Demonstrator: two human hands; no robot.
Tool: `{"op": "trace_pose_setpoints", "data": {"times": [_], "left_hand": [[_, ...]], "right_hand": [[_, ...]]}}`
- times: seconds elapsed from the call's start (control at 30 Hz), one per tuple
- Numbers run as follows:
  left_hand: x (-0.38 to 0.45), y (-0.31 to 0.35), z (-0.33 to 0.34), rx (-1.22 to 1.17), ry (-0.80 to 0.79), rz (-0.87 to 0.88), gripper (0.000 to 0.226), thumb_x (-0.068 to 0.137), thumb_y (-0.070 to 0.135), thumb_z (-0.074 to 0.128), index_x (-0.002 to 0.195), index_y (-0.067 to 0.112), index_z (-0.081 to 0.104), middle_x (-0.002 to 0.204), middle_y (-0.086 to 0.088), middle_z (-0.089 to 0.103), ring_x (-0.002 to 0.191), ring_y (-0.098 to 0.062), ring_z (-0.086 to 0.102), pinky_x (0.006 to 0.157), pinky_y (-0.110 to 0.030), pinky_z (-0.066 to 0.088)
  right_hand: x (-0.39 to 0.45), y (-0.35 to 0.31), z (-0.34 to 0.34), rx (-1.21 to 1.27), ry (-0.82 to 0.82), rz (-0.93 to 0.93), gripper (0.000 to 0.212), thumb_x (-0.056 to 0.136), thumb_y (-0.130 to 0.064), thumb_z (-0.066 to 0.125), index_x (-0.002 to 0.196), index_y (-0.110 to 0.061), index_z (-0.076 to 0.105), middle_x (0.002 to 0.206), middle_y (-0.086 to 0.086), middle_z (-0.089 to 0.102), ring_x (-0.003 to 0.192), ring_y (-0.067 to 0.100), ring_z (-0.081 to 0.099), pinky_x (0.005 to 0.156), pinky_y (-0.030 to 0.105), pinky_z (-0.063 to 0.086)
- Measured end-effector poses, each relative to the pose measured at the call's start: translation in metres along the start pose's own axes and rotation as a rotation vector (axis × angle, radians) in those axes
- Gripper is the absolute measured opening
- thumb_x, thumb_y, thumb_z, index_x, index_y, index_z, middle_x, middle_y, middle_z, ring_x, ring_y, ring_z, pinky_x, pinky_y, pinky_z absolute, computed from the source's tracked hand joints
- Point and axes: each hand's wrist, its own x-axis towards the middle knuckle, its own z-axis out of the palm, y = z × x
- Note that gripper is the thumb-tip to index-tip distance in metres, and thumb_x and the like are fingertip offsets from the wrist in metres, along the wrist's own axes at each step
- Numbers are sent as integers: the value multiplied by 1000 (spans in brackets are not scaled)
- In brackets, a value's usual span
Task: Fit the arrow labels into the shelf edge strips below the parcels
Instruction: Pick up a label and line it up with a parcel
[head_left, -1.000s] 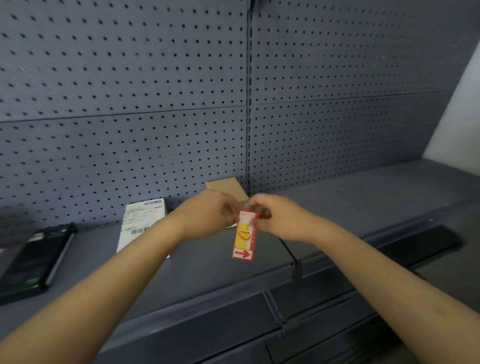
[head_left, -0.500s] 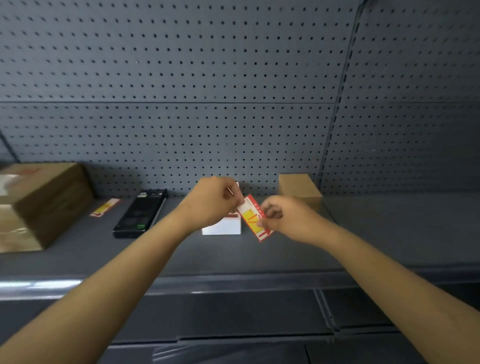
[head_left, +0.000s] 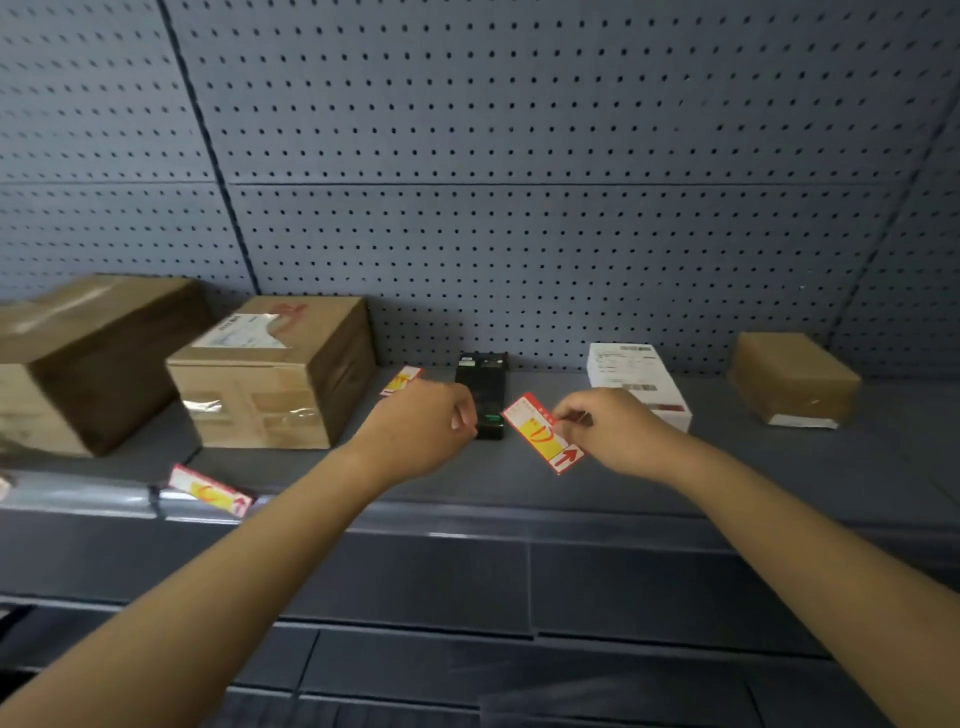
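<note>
Grey metal shelf (head_left: 597, 483) backed by dark pegboard (head_left: 519, 208) with rows of small holes; shelf edge strip (head_left: 467, 525) runs along the front lip, glossy at the left end.

On the shelf, left to right: large brown parcel (head_left: 88, 358) at far left (blurred); taped cardboard parcel (head_left: 275, 371) with a white shipping sticker on top, just beside it; black handheld device (head_left: 482, 395) lying flat near the pegboard; white parcel (head_left: 636, 382) with printed sticker; small brown parcel (head_left: 792, 379) at far right, apart from the rest.

Arrow labels: one arrow label in hand (head_left: 543, 434), red-yellow-white, tilted, arrow end lowest, held in the air above the shelf surface and not in the strip; seated label (head_left: 210, 491) sits at the strip below the cardboard parcel, tilted, whether fully seated cannot be told; spare label (head_left: 401, 381) lies flat on the shelf between cardboard parcel and black device.

Right hand (head_left: 613, 431): fingers (head_left: 569, 415) pinching the upper edge of the held label. Left hand (head_left: 421, 431): fingers curled in, tips close to the label's left corner but apart from it; nothing visible in its grip.
</note>
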Motion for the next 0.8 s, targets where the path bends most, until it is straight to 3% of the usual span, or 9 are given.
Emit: {"op": "trace_pose_setpoints", "data": {"times": [0.13,0.27,0.37,0.5,0.63,0.8], "left_hand": [[-21,-29,2,63,-132,-17,18,88,19,50,91,21,67,96,3,71,91,-20,66,84,-39,55],[-34,-49,13,134,-223,5,20,88,19,48,93,22,67,104,1,71,98,-23,65,84,-35,53],[-38,-60,24,156,-281,-4,21,91,21,49,102,21,67,115,-3,67,107,-25,63,83,-32,48],[-40,-69,36,173,-353,-18,30,93,20,50,120,22,63,128,-6,60,116,-26,58,97,-38,48],[-40,-70,41,178,-357,-7,36,93,19,52,127,22,59,133,-4,57,120,-24,55,102,-38,45],[-37,-66,44,223,-334,7,34,91,18,54,124,18,61,127,-6,58,114,-25,58,94,-36,49]], "right_hand": [[-2,-27,23,-55,-5,10,18,94,-18,56,103,-15,72,89,-6,62,78,10,58,68,23,43],[-2,-40,40,-52,-37,8,21,92,-9,58,108,-15,71,91,-6,64,73,2,58,60,13,42],[1,-46,49,-50,-53,3,18,90,-8,60,102,-18,69,84,-8,64,71,3,61,59,17,47],[4,-48,60,-85,-64,-48,19,87,-5,61,95,-21,68,81,-7,64,70,10,64,61,26,53],[4,-47,66,-128,-70,-80,19,87,-5,62,95,-21,69,81,-8,61,68,5,58,58,21,46],[1,-46,68,-201,-114,-100,16,88,-10,62,96,-21,70,92,0,67,77,12,59,68,30,51]]}}
